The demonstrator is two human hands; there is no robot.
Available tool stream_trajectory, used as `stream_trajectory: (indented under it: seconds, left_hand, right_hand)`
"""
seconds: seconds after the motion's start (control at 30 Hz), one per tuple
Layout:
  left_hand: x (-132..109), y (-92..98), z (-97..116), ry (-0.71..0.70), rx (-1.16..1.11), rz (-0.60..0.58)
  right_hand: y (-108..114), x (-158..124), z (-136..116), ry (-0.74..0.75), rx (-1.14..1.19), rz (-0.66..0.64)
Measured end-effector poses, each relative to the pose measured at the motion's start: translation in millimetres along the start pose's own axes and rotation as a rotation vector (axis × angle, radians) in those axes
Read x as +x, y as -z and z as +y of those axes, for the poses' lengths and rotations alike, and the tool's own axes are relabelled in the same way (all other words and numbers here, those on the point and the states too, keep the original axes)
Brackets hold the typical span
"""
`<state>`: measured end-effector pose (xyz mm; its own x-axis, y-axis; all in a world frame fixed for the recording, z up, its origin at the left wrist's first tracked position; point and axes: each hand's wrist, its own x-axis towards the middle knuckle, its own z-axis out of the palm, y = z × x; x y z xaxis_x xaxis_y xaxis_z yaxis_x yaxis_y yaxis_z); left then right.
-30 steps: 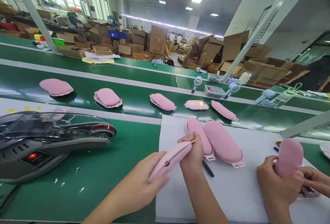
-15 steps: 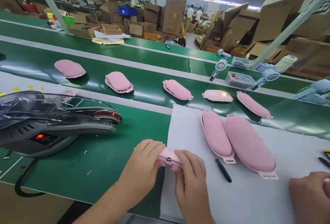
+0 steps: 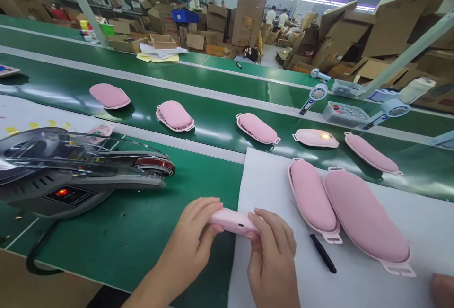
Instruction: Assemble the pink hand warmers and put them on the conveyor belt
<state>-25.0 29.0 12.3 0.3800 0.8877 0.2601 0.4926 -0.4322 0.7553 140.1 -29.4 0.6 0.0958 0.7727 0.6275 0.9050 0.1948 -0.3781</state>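
Between my hands is a pink oval case (image 3: 234, 221), its narrow side with a small dark slot turned toward me. My left hand (image 3: 196, 232) grips its left end, thumb below and fingers on top. The right end is pinched by my right hand (image 3: 273, 242). The case is held above the edge where the white sheet (image 3: 262, 189) meets the green table. To the right, a pink padded case (image 3: 312, 197) and a larger-looking pink case (image 3: 367, 213) lie side by side on the sheet. A black-handled tool (image 3: 322, 253) rests below them.
A grey machine (image 3: 81, 180) with a clear cover and red light stands at left. Several pink cases (image 3: 175, 115) lie along the green belt (image 3: 209, 123). Light-blue handheld fans (image 3: 317, 92) and a clear parts box (image 3: 345, 113) are behind. Another person's hand (image 3: 442, 289) shows at lower right.
The case in my hands has been turned or pressed: a dark seam gap along its side no longer shows, only a slot. The view has shifted left, and the other person's hand has mostly left the view.
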Motion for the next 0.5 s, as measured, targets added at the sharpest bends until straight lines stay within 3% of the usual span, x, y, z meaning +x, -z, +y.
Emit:
stream_trajectory:
  seconds: [0.13, 0.23, 0.3, 0.37, 0.5]
  left_hand:
    - [-2, -11.2, -10, -0.012, -0.182, 0.118]
    - [3, -19.2, -7, -0.043, -0.185, 0.249]
    - [8, -17.9, -2, -0.006, -0.173, 0.265]
    - [13, -10.5, 1, 0.058, -0.176, 0.199]
    - [13, 8.9, -6, 0.157, -0.203, -0.066]
  right_hand:
    - [-7, -3, -2, 0.018, -0.073, -0.015]
    - [-12, 1, -3, -0.015, -0.135, 0.077]
    - [-12, 6, -3, -0.016, -0.150, 0.057]
    - [-7, 9, -1, -0.001, -0.141, -0.039]
    - [11, 5, 8, 0.017, -0.054, -0.231]
